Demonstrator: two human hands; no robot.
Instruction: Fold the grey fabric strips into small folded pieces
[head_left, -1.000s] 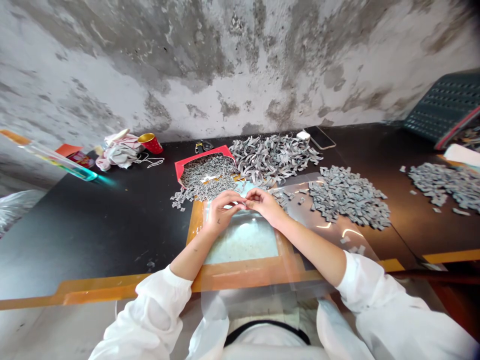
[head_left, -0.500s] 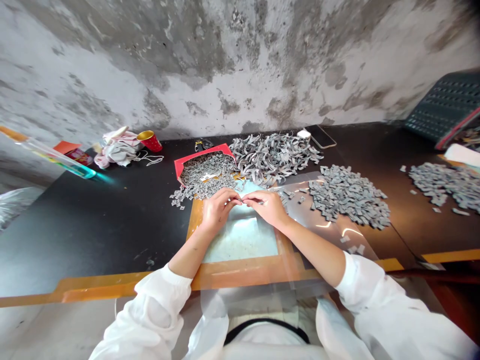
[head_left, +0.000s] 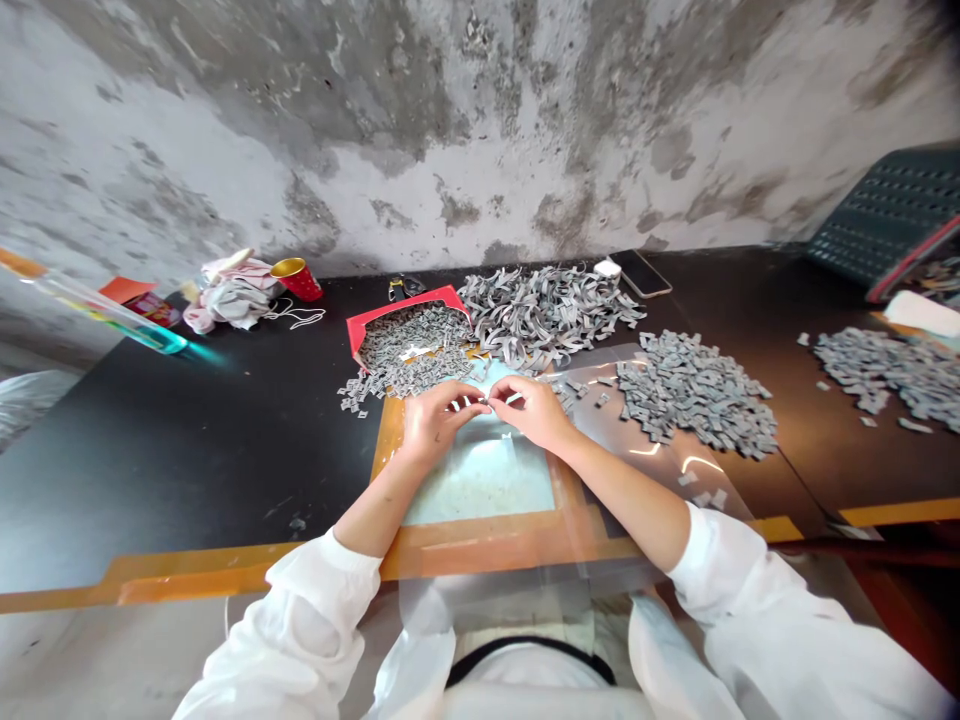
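Observation:
My left hand point(head_left: 439, 418) and my right hand point(head_left: 531, 412) meet fingertip to fingertip above a pale lit panel point(head_left: 487, 480) framed with orange tape. Both are pinched closed on a small grey piece point(head_left: 486, 402), mostly covered by the fingers. Just beyond my left hand, small grey pieces point(head_left: 420, 330) fill a red-edged box point(head_left: 409, 302) and spill from its front. Behind my right hand lies a heap of curled grey strips point(head_left: 547, 310). To its right, a pile of small grey pieces point(head_left: 694, 395) rests on a clear sheet point(head_left: 600, 435).
Another grey pile point(head_left: 892, 375) lies far right, near a dark perforated basket point(head_left: 892, 215). A phone point(head_left: 645, 273) is at the back by the wall. On the left are a red cup point(head_left: 298, 279), crumpled cloth point(head_left: 236, 290) and a clear tube point(head_left: 112, 310). Orange tape point(head_left: 202, 572) lines the table's front edge.
Both hands stay together over the lit panel, their fingertips shifting slightly around the small piece. The piles look the same; the view has moved a little.

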